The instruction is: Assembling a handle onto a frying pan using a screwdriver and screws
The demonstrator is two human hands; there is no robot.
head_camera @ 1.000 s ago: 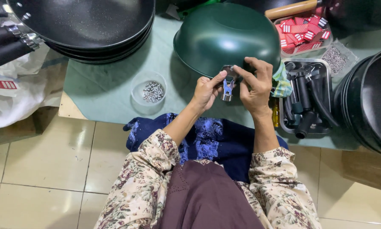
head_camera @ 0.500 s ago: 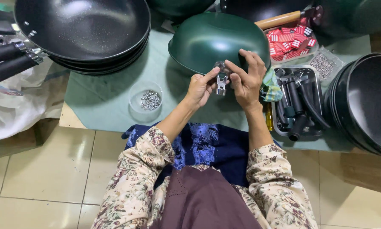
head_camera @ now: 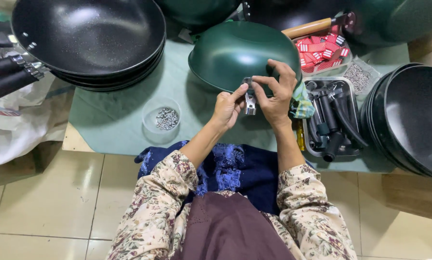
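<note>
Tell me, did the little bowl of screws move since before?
No. The bowl sits on the same spot of the green mat, left of the upturned green pan; only the head camera shifted.

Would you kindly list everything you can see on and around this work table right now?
Upturned wok: one, dark green, table centre, under both hands.
Metal bracket: one, silver, at the wok's near rim, pinched between both hands.
Stacked woks: several, black, upper left.
Stacked pans: several, black, right edge.
Clear bowl: one, holding small silver screws, left of the hands.
Metal tray: one, holding black handles, right of the hands.
Red packets: a pile, behind the tray.
Wooden handle: one, tan, top right.
Table mat: one, pale green.
Left hand: fingers on the bracket.
Right hand: fingers on the bracket and wok rim.
</note>
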